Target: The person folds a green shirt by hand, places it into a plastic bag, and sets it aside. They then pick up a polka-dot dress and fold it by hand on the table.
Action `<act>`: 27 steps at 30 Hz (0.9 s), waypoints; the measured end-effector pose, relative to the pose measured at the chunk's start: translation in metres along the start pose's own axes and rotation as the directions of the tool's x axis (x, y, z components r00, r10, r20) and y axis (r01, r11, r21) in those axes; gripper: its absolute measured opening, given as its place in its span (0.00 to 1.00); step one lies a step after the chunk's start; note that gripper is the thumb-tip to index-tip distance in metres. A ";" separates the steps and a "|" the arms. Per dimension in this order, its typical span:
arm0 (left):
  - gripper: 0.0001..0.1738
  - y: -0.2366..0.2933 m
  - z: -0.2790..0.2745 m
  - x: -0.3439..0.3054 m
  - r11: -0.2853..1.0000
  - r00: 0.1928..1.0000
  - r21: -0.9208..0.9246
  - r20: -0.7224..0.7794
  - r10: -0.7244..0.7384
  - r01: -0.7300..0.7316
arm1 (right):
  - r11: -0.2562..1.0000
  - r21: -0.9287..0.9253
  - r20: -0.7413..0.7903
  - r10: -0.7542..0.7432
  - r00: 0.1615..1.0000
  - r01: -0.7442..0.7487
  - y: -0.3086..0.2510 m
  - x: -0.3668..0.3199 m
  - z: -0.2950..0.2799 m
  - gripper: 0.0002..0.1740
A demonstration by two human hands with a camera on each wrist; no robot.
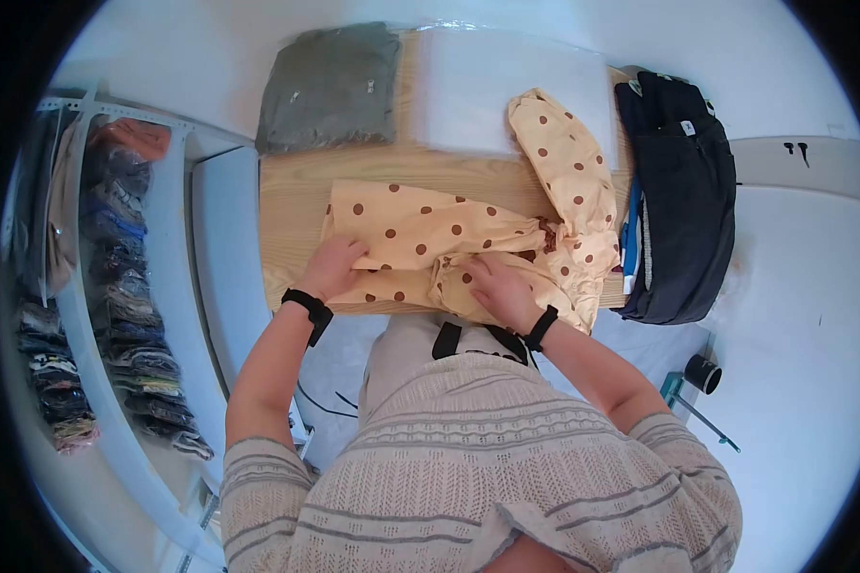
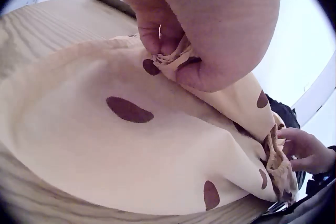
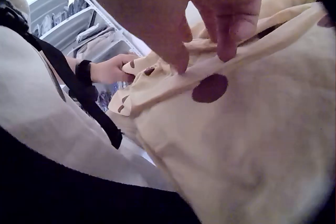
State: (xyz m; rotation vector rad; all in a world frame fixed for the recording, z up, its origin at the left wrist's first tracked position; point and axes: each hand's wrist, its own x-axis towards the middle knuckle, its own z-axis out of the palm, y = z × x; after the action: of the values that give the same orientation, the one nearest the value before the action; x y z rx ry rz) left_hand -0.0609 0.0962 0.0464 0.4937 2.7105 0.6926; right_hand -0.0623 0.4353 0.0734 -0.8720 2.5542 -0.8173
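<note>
A pale yellow garment (image 1: 411, 224) with brown polka dots lies spread on the wooden table, one long gathered sleeve (image 1: 564, 153) reaching toward the back. My left hand (image 1: 331, 268) is at the garment's left end. In the left wrist view, the thumb and fingers of that left hand (image 2: 205, 35) pinch a bunched fold of the cloth. Farther right, my right hand (image 1: 505, 292) is over a gathered part near the table's front edge. The right wrist view has the right hand's fingertips (image 3: 227, 50) gripping a raised ridge of the dotted cloth.
Behind the garment are a bagged grey-green garment (image 1: 330, 91) and clear plastic bags (image 1: 487, 91). Dark folded clothes (image 1: 683, 210) are piled at the table's right edge. Shelves of bagged clothes (image 1: 129, 286) stand at left. Bare table (image 1: 291, 181) shows at the left.
</note>
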 end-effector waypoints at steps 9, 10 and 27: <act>0.17 0.004 -0.007 -0.004 0.997 0.991 0.044 -0.109 0.074 -0.069 | 0.980 0.185 0.001 0.071 0.997 -0.070 0.010 0.013 0.017 0.17; 0.16 0.009 -0.013 -0.007 0.992 0.986 0.093 -0.132 0.103 -0.091 | 0.981 0.184 0.001 0.067 0.998 -0.066 0.002 0.012 0.001 0.17; 0.21 0.006 0.042 -0.037 0.994 0.954 -0.008 -0.278 -0.111 0.113 | 0.962 -0.077 0.028 -0.260 0.965 0.261 -0.065 0.066 0.019 0.26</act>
State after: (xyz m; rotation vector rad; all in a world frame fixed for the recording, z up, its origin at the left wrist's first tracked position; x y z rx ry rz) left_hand -0.0105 0.1034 0.0219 0.2569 2.9750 0.7718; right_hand -0.0746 0.3434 0.0908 -1.2557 2.5046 -0.7782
